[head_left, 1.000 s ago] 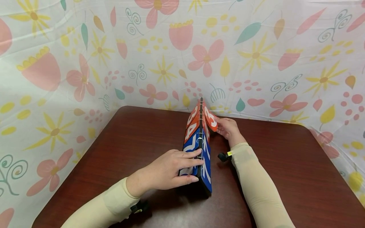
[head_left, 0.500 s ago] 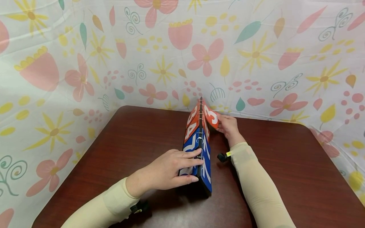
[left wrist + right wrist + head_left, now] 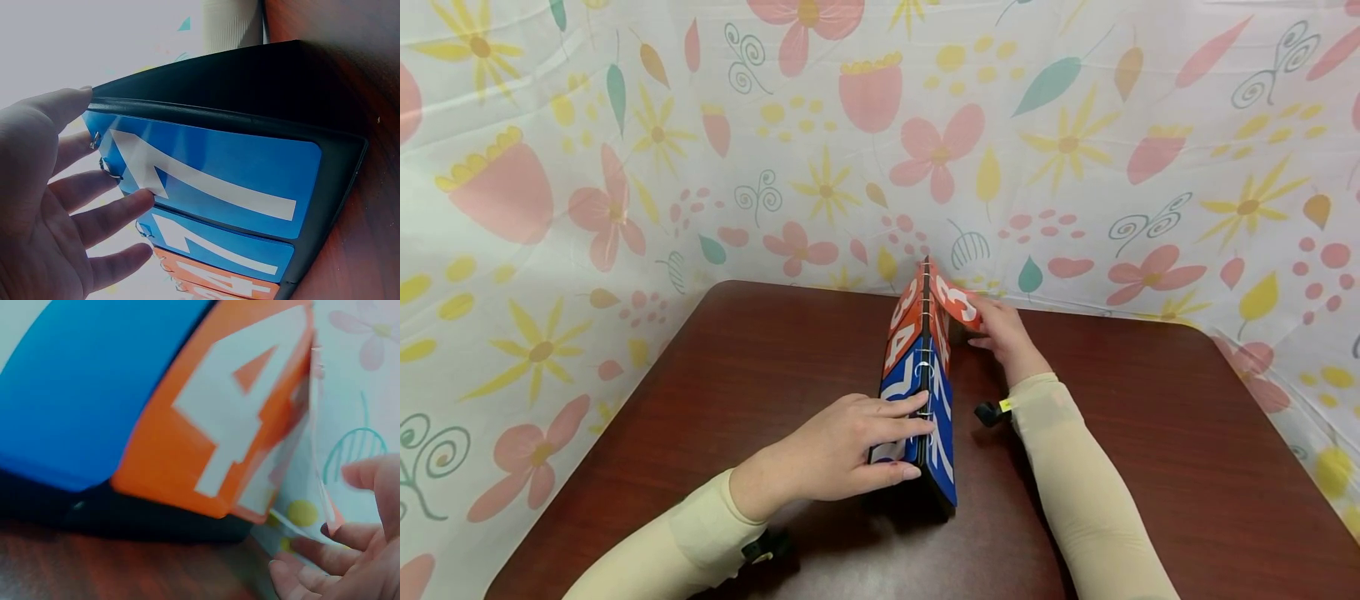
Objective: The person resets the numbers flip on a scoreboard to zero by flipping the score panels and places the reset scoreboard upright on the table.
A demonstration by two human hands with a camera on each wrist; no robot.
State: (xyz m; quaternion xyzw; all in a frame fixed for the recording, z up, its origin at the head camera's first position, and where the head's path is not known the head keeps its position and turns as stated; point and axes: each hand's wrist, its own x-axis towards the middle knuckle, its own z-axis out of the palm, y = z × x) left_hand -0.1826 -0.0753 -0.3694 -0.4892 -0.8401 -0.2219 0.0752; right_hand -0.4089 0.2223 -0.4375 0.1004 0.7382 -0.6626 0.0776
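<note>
A tabletop flip scoreboard [image 3: 340,169] with a black tent-shaped stand and ring-bound number cards stands lengthwise before me. My left hand [image 3: 846,446] rests across the near end of its ridge, fingers extended over the rings and thumb at the end edge. Beneath those fingers, blue cards [image 3: 244,165] show white numerals. At the far right side, my right hand [image 3: 1011,337] pinches the outer edge of a red card marked 3 [image 3: 953,298], holding it swung out from the stand. Beside it an orange card marked 4 [image 3: 212,419] hangs against the stand.
The stand is on a dark reddish-brown table [image 3: 775,350]. A white curtain [image 3: 700,167] with floral print hangs behind and at the left. Small black wrist cameras [image 3: 991,411] sit under both cuffs of the cream sleeves [image 3: 1078,475].
The right hand has raised the red 3 card slightly further outward, and its fingers look more spread. The left hand and the scoreboard have stayed in place.
</note>
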